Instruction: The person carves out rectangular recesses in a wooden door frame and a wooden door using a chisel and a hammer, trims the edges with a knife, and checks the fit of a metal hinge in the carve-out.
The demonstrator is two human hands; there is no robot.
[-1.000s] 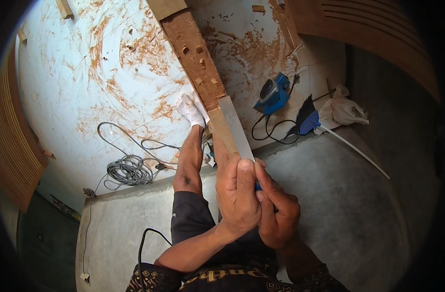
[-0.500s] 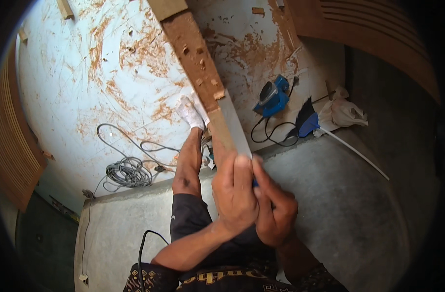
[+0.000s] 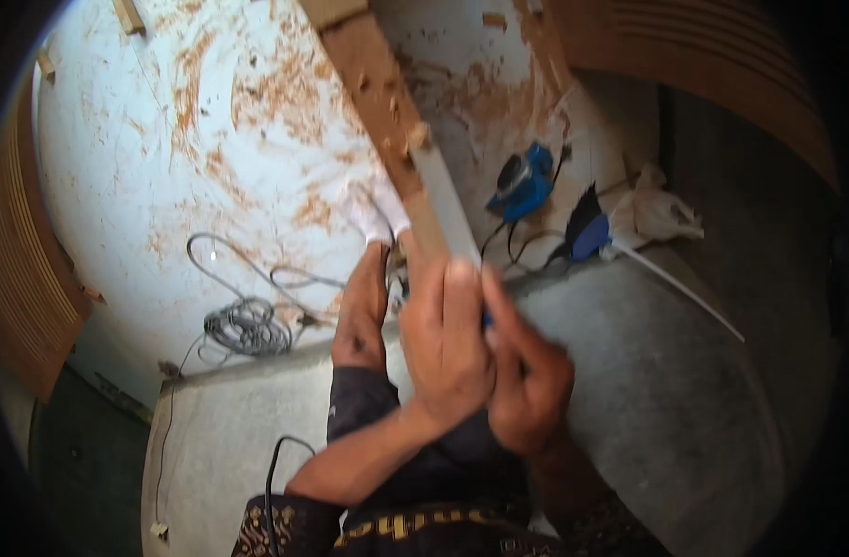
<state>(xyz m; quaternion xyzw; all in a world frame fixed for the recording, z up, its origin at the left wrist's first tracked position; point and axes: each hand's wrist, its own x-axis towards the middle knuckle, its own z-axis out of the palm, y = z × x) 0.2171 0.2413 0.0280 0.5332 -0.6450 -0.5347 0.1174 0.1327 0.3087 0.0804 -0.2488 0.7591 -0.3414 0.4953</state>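
A long chisel [image 3: 450, 209] with a broad grey blade lies along the edge of a brown wooden board [image 3: 373, 79], its tip pointing away from me. My right hand [image 3: 534, 395] is closed around its handle, of which only a bit of blue shows. My left hand [image 3: 448, 339] is closed over the near part of the blade, fingers pressed against it and the board's near end. A curled wood shaving [image 3: 417, 137] stands at the blade's tip. Small chips [image 3: 394, 104] lie on the board's upper face. My hands and the blade are slightly blurred.
A blue power planer [image 3: 527, 186] with a cord sits on the right, near a blue-headed broom [image 3: 591, 232] and a white plastic bag [image 3: 664, 215]. Coiled grey cable [image 3: 248, 325] lies at left. Brown dust marks the white floor sheet [image 3: 128, 204]. Grooved wooden panels [image 3: 30, 251] stand at both sides.
Both hands have slid the chisel forward along the board. The shaving at its tip has moved farther away from me.
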